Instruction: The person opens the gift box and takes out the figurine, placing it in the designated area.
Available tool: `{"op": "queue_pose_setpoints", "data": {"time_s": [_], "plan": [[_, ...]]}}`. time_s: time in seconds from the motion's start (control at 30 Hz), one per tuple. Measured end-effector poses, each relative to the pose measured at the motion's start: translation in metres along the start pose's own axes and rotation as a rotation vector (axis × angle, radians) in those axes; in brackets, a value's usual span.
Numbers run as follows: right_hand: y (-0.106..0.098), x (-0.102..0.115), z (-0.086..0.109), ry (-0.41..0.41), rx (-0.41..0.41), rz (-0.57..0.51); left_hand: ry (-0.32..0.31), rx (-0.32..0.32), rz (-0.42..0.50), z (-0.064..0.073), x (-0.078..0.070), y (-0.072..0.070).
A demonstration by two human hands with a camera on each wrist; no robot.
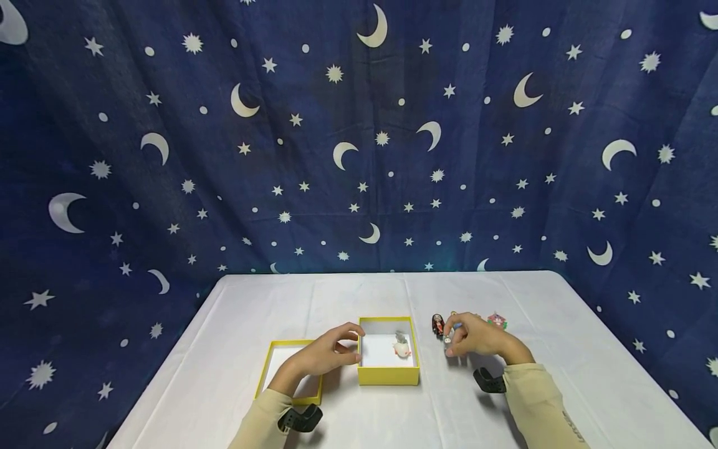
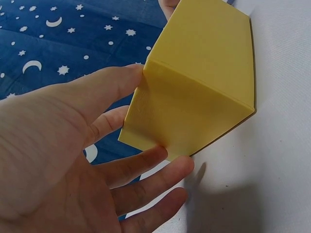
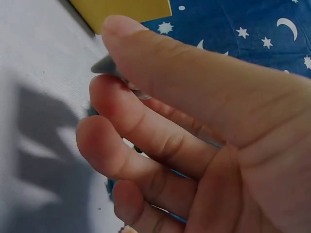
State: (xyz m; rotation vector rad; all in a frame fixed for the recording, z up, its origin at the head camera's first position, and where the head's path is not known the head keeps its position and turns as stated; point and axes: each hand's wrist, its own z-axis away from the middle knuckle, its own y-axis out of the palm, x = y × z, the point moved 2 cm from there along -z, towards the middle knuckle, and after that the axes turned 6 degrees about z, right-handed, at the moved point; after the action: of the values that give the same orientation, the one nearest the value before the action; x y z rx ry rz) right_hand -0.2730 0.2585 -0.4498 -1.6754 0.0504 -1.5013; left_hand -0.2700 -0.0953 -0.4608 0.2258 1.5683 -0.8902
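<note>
My left hand [image 1: 322, 355] is at the left wall of an open yellow box [image 1: 388, 376] with a white inside. In the left wrist view its thumb touches the box corner, and its fingers lie relaxed along the wall. A small white figurine with a grey top [image 1: 401, 347] lies inside the box, toward the right. To the right of the box, my right hand [image 1: 477, 337] pinches a small grey-and-white figurine [image 1: 447, 342] between thumb and fingers. Only its grey pointed tip [image 3: 103, 66] shows clearly in the right wrist view; the fingers hide most of it.
A yellow-edged box lid [image 1: 307, 400] lies left of the box, partly under my left forearm. A long-haired doll figurine [image 1: 438, 324] and a red-and-green trinket [image 1: 497, 320] are by my right hand, which partly hides other small pieces. A starry blue curtain [image 1: 314, 168] hangs behind the table.
</note>
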Motion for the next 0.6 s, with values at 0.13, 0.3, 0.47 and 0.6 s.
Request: {"op": "queue_pose_setpoints", "data": {"time_s": [0.13, 0.3, 0.47, 0.6], "plan": [[0.0027, 0.0014, -0.0001, 0.029, -0.003, 0.01, 0.001, 0.002, 0.008, 0.0004, 0.0006, 0.0005], [0.0052, 0.0009, -0.0012, 0.054, -0.004, 0.017, -0.001, 0.001, 0.013, 0.0009, 0.0008, 0.0007], [0.0072, -0.0033, -0.0025, 0.066, -0.01, 0.044, -0.005, 0.003, 0.01, 0.0008, 0.0011, 0.0007], [0.0068, -0.0038, -0.0025, 0.078, -0.024, 0.094, 0.007, 0.005, -0.002, -0.0006, 0.0, 0.0001]]}}
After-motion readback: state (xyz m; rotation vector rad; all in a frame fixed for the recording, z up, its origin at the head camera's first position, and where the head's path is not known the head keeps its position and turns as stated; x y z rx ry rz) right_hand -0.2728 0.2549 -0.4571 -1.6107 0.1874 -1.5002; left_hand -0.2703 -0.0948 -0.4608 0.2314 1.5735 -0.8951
